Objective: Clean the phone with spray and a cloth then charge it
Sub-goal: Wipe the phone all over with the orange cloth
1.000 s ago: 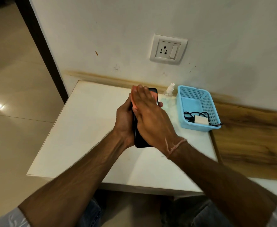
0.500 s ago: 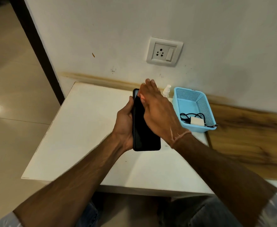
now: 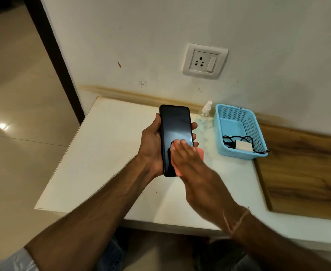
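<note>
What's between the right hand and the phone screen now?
A pink cloth, pressed flat by the right hand against the lower screen of the phone; its edges poke out in the head view.

Over the table, the cloth is lying on the phone, under the right hand. To the right the spray bottle is standing, beside the basket holding the charger.
</note>
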